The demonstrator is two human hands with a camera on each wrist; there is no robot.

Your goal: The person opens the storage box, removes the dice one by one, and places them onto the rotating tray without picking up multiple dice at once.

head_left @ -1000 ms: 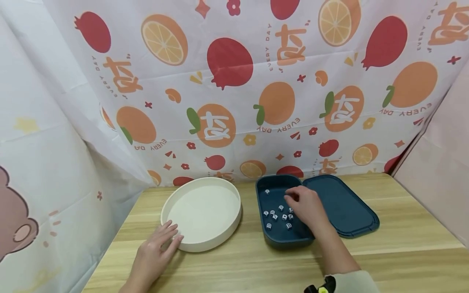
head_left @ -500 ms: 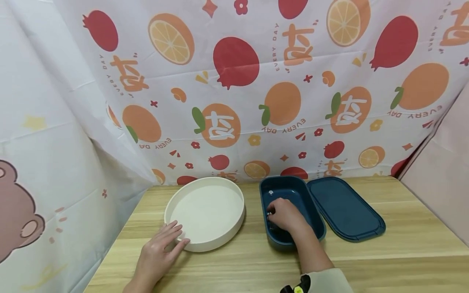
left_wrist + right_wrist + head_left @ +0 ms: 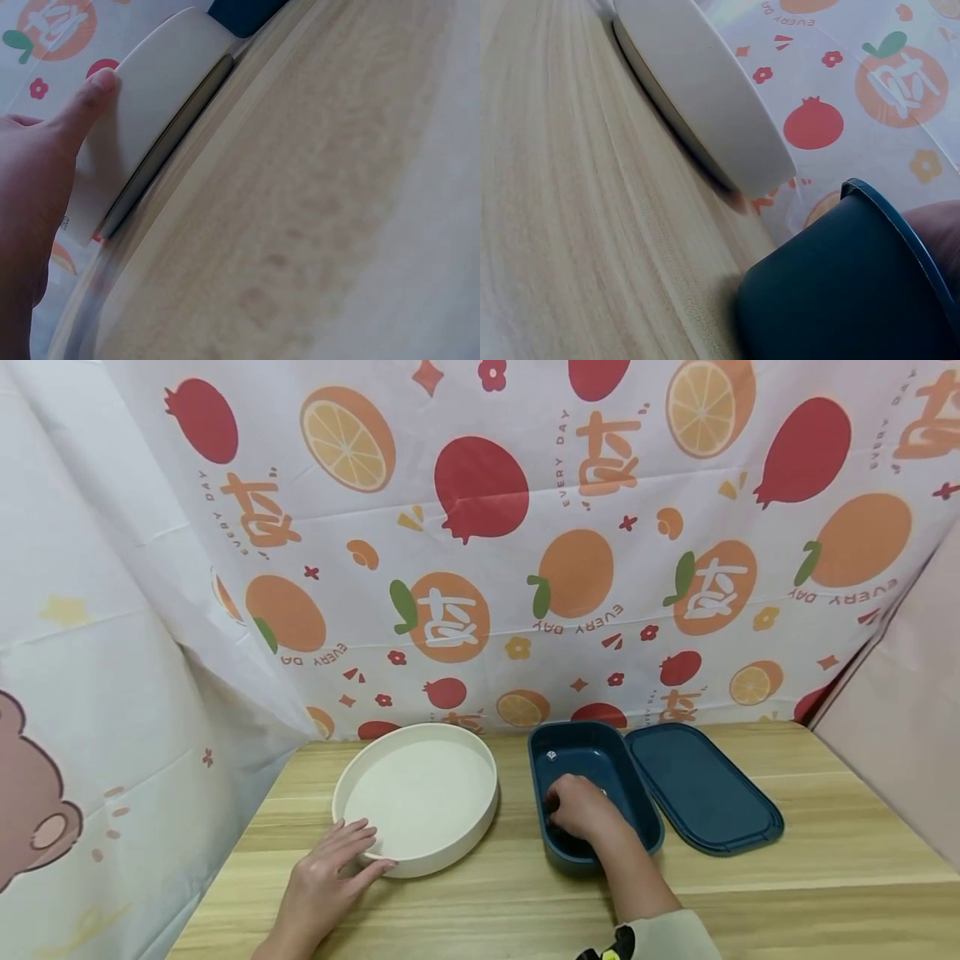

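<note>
My left hand [image 3: 318, 885] rests on the near left of a cream round tray [image 3: 423, 866], fingers over the rim and thumb against its front edge. In the left wrist view the thumb [image 3: 96, 90] touches the outer wall. My right hand [image 3: 585, 810] reaches down inside a dark blue rectangular box [image 3: 651, 837], near its left wall, with bent fingers. Its fingertips, and whatever lies between them, are hidden. One white die [image 3: 551, 756] lies at the box's far left; another pale die [image 3: 603, 792] peeks out behind the hand. The right wrist view shows mainly the box's outer wall [image 3: 840, 285].
A dark blue lid [image 3: 708, 793] lies on the wooden table [image 3: 840, 860] just right of the box. A strip of table separates tray and box. Fruit-printed cloth [image 3: 480, 560] hangs behind the table's far edge, with more cloth at both sides.
My right hand has moved left and down from the box's right side into its middle, covering most of the dice seen earlier. The left hand stays on the tray rim.
</note>
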